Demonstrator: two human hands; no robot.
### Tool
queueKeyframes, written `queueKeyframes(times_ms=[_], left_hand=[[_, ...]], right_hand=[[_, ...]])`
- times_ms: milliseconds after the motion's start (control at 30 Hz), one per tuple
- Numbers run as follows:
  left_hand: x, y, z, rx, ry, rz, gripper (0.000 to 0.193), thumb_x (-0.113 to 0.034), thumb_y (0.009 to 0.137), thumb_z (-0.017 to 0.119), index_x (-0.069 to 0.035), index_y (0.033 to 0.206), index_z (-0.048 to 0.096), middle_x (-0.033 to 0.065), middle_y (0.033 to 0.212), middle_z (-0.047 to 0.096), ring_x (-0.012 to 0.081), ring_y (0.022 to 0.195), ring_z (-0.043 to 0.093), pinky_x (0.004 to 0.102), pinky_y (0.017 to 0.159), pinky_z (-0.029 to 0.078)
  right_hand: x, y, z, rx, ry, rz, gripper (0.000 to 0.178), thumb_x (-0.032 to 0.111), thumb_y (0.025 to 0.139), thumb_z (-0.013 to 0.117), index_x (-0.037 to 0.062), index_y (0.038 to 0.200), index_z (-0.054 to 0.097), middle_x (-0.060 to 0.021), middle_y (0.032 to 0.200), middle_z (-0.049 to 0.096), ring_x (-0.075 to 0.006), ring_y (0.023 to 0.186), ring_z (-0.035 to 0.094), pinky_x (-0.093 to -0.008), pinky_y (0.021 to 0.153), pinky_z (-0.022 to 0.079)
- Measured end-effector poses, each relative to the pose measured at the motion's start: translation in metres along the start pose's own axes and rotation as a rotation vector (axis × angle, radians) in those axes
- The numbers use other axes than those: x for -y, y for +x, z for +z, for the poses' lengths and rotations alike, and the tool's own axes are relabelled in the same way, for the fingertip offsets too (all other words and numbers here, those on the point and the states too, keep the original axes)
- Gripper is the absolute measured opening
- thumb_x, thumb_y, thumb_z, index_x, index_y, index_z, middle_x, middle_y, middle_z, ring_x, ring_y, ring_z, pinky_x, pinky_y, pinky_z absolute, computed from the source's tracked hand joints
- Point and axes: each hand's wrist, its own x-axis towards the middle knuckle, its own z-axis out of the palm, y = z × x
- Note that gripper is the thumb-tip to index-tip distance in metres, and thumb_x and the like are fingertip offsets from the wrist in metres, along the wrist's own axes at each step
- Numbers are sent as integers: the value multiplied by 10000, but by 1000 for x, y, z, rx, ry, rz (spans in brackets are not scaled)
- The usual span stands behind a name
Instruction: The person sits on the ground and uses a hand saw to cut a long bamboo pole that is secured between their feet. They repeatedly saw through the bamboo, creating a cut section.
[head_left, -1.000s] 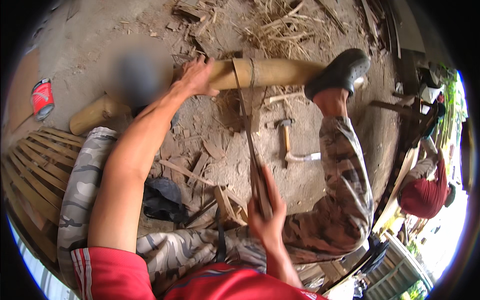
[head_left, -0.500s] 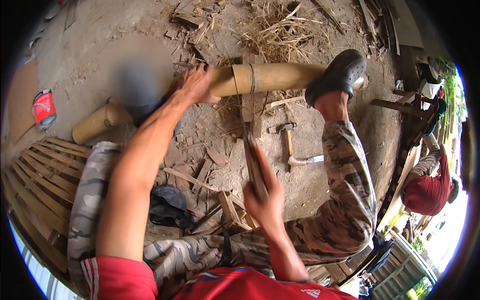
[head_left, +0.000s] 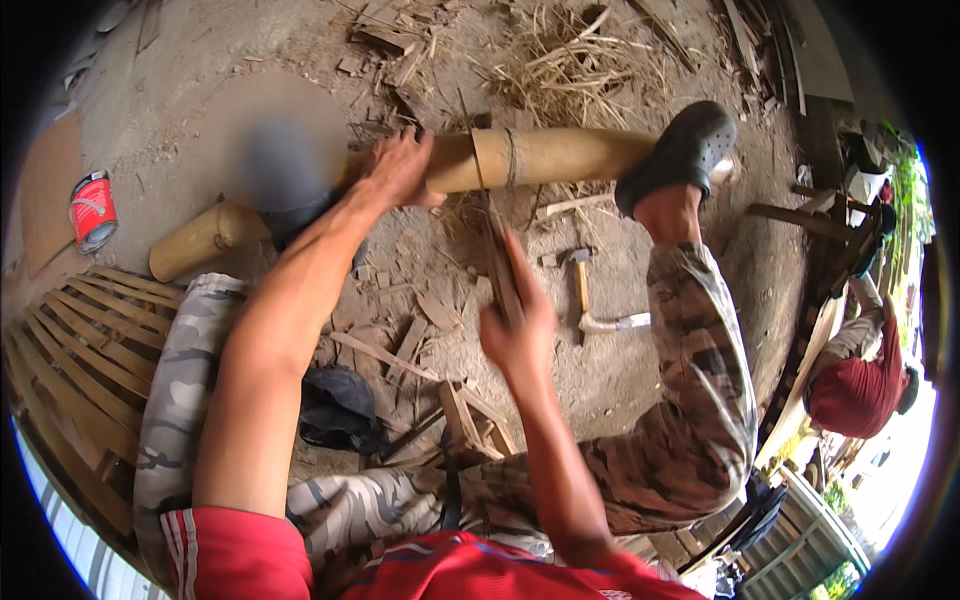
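Observation:
A thick yellowish bamboo pole (head_left: 575, 155) lies crosswise in front of me, a node ring near its middle. My left hand (head_left: 402, 168) clasps it toward its left end, fingers over the far side and thumb on the near side. In my right hand (head_left: 520, 325) is a handsaw (head_left: 483, 178), gripped by its long wooden handle. The narrow blade crosses the pole between my left hand and the node, its tip sticking out past the far side. My foot in a dark clog (head_left: 682, 150) rests on the pole's right part.
A hammer (head_left: 580, 280) lies on the dirt floor beside a pale-handled blade. Wood scraps and a heap of shavings (head_left: 570, 70) are strewn about. Left are a red can (head_left: 93, 212), a bamboo section (head_left: 205, 240) and a slatted seat (head_left: 90, 340). Another person (head_left: 855, 390) is far right.
My right hand has moved forward, away from my body, and the saw blade has slid farther across the pole, its tip now beyond the far side. My left hand stays on the pole.

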Motion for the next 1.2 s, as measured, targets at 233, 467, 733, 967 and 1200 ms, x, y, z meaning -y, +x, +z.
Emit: queueKeyframes(times_ms=[233, 467, 733, 967, 1200], left_hand=[[11, -8, -4, 17, 32, 6, 1131, -492, 599, 868, 60, 1439, 348, 390, 1360, 459, 511, 1282, 482, 585, 1070, 398], [-5, -2, 5, -7, -23, -28, 1134, -472, 581, 863, 50, 1443, 345, 343, 1351, 467, 486, 1240, 516, 635, 1044, 388], [3, -3, -6, 162, -24, -39, 1175, -488, 574, 881, 51, 1452, 317, 437, 1455, 326, 549, 1358, 385, 669, 1111, 325], [-26, 9, 4, 2, -65, 26, 1162, -459, 546, 885, 34, 1450, 345, 349, 1325, 478, 499, 1244, 508, 627, 1024, 404], [-7, -9, -5, 32, 31, -24, 1138, -475, 563, 886, 38, 1437, 369, 347, 1370, 461, 497, 1257, 502, 628, 1020, 409]], right_hand=[[5, -25, -11, 35, 67, 23, 713, -76, 781, 509, 11, 1484, 433, -243, 1419, 548, -309, 1344, 519, -356, 1077, 433], [4, 41, 8, 5, 20, 33, 678, -94, 798, 444, 12, 1468, 461, -215, 1415, 565, -278, 1307, 558, -320, 1073, 429], [14, -66, -29, 60, 123, 93, 745, -117, 751, 490, -12, 1485, 416, -214, 1479, 499, -295, 1375, 484, -360, 1128, 371], [-28, 79, 10, -106, 99, 76, 601, 24, 864, 568, 36, 1458, 483, -233, 1372, 590, -293, 1226, 618, -346, 1026, 482], [20, -92, -39, 58, 108, 116, 731, -99, 781, 480, 18, 1500, 411, -208, 1475, 507, -294, 1357, 506, -344, 1086, 424]])
